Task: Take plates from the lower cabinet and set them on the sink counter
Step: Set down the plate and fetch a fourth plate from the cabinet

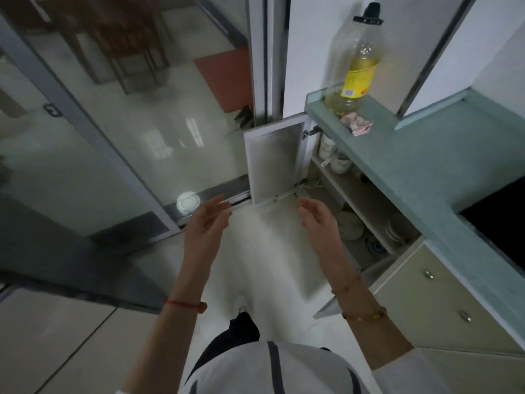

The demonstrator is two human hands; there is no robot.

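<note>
Lying right of the empty right hand (316, 216): plates (349, 225).

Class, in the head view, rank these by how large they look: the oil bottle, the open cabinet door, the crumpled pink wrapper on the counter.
1. open cabinet door
2. oil bottle, though it stands nearer the camera, so its true size is unsure
3. pink wrapper, clearly smallest

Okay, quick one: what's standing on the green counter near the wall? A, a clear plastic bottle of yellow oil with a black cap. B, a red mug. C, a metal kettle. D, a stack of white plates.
A: the clear plastic bottle of yellow oil with a black cap stands on the green counter, beside a crumpled pink wrapper.
</note>
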